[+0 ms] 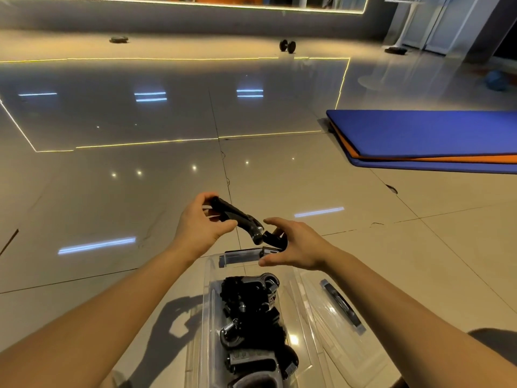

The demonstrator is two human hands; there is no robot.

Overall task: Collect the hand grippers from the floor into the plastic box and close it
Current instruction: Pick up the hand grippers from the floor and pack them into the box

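Left hand grasps hand gripper above far end of plastic box, right hand released beside it; lower flat onto pile, keeping lid seating clear.

One black hand gripper is held in the air between two hands. At least three more hand grippers lie heaped in one clear plastic box; overlap hides the exact number. One clear lid lies beside it. One dumbbell, two stacked mats.
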